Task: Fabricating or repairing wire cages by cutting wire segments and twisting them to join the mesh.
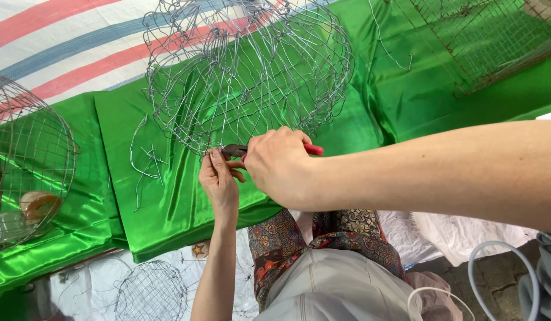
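A round wire mesh basket frame (246, 65) lies on shiny green cloth (168, 196). My right hand (278, 166) grips red-handled pliers (237, 150), whose dark jaws point left at the frame's lower rim. My left hand (219, 178) sits just below the jaws, with its fingertips pinching a wire at that rim. Both hands meet at the near edge of the frame.
Loose bent wire pieces (148, 160) lie on the cloth to the left. A domed wire basket (26, 160) stands at far left with rolls of tape beneath it. A square wire cage (489, 41) is at top right. Another mesh piece (150, 291) lies low on the white sheet.
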